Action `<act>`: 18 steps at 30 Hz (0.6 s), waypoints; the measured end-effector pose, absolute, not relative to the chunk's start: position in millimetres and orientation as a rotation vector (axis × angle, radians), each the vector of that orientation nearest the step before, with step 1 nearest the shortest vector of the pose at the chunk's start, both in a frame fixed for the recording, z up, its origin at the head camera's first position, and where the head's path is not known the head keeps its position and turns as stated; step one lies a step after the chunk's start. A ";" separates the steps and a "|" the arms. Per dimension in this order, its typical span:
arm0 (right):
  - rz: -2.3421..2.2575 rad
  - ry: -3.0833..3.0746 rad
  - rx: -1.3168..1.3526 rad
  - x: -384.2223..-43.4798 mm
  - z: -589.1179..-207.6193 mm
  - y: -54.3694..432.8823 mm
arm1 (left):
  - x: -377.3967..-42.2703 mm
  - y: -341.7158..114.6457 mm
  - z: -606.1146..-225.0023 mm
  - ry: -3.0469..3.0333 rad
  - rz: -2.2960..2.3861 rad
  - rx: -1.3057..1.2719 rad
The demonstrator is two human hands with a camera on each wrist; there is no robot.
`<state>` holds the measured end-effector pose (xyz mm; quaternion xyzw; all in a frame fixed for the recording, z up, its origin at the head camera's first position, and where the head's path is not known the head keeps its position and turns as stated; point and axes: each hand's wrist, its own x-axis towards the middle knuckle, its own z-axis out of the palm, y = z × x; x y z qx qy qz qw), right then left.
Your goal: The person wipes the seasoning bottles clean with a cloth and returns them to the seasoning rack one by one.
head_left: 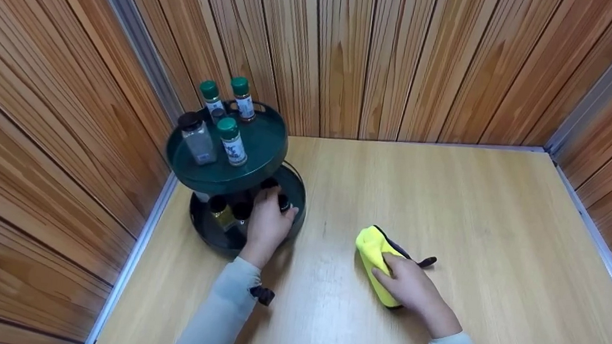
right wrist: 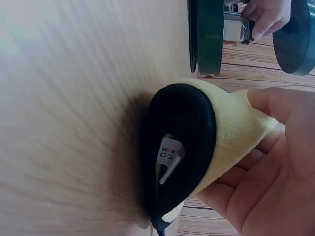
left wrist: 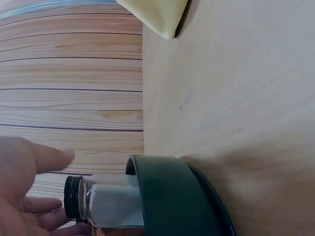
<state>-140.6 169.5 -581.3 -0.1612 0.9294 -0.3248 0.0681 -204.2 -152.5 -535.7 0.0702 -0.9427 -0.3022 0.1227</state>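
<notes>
My left hand [head_left: 268, 222] reaches into the lower tier [head_left: 299, 194] of a dark green two-tier rack, among jars with black lids. In the left wrist view its thumb stands apart from a clear jar [left wrist: 115, 204] with a black lid, and the other fingers lie behind the lid. My right hand [head_left: 413, 283] holds a yellow pouch [head_left: 373, 246] with black trim, the thumb on one side and the fingers behind. Through the pouch's mouth, the right wrist view shows a small white-labelled item [right wrist: 169, 151]; its kind is unclear.
On the upper tier [head_left: 266, 146] stand several small bottles, including a green-capped one [head_left: 233, 145] and a dark-lidded jar [head_left: 197, 142]. A yellow-capped-looking jar of amber content [head_left: 223, 217] sits low on the left. Wood-panelled walls [head_left: 345, 58] bound the table [head_left: 482, 211].
</notes>
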 end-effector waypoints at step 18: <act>-0.902 2.820 -0.599 -142.1 -583.1 171.4 | -192.4 -135.2 -524.1 -2.558 -0.820 -0.201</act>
